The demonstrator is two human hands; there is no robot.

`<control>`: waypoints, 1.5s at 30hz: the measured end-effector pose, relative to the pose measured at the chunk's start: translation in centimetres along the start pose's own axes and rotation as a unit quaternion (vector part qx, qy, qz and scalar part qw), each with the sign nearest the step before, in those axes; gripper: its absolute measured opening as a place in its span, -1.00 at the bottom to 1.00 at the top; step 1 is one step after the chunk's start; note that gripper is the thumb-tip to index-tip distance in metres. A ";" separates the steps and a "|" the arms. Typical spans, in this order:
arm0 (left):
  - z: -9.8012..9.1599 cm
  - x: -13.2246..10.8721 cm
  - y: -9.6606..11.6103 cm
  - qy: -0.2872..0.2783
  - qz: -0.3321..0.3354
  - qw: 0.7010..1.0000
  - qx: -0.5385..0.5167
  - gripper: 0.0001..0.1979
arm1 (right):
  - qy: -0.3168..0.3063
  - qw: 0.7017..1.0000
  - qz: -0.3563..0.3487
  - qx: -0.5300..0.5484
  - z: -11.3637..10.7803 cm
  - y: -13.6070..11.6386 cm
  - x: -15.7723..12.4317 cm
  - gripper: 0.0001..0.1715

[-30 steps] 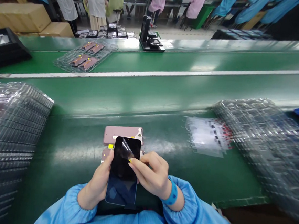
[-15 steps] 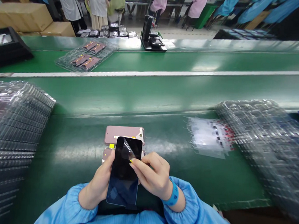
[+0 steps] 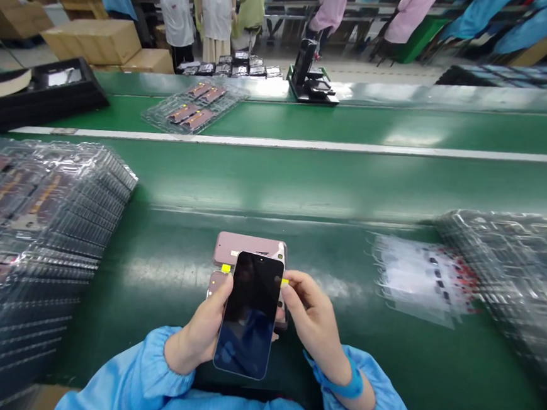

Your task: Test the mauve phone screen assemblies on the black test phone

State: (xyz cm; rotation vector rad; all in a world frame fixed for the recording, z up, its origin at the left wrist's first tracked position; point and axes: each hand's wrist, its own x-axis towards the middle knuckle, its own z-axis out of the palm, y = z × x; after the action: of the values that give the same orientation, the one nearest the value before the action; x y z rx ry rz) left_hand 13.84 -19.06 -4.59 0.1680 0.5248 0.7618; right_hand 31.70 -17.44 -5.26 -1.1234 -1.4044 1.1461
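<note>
In the head view, the room behind the bench holds several people in white, yellow-green, pink and blue clothing, with cardboard boxes at the upper left. A long green surface runs across, crossed by a white stripe. Beyond the stripe lie a black bin, a clear tray carrying four pinkish-brown panels, and a black stand at the far edge.

On the near side, a stack of clear trays rises at the left, with more brownish panels showing in it. Another clear stack stands at the right, and just beside it lies a spread of translucent film pieces with black marks and red ends.

The dark-faced phone is in front of the person's body, tilted, screen up. The left hand grips it, thumb along the left edge and fingertips showing at the right edge. The right hand, wearing a blue wristband, pinches a yellow tab between thumb and finger just beside the phone's upper right edge; whether tab and phone touch cannot be told. Behind the phone lies a pink back panel, partly hidden.
</note>
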 end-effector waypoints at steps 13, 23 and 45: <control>0.2 -0.3 2.1 0.040 0.051 0.983 0.171 -0.64 | 0.018 0.989 0.117 0.092 -1.1 1.8 0.4 -0.46; -0.6 -0.2 2.4 0.088 0.118 0.961 0.235 -0.63 | -0.058 0.983 0.110 0.137 -1.0 1.7 0.6 -0.45; -0.7 4.4 16.9 0.178 0.205 0.919 0.286 -0.84 | -0.073 0.977 0.133 0.152 0.8 4.6 0.6 -0.18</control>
State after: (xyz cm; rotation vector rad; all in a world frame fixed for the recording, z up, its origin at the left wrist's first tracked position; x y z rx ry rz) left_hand 5.79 -3.92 -1.37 0.7095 1.0786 1.0392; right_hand 31.17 -16.36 -9.79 -1.0426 -1.1588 1.6035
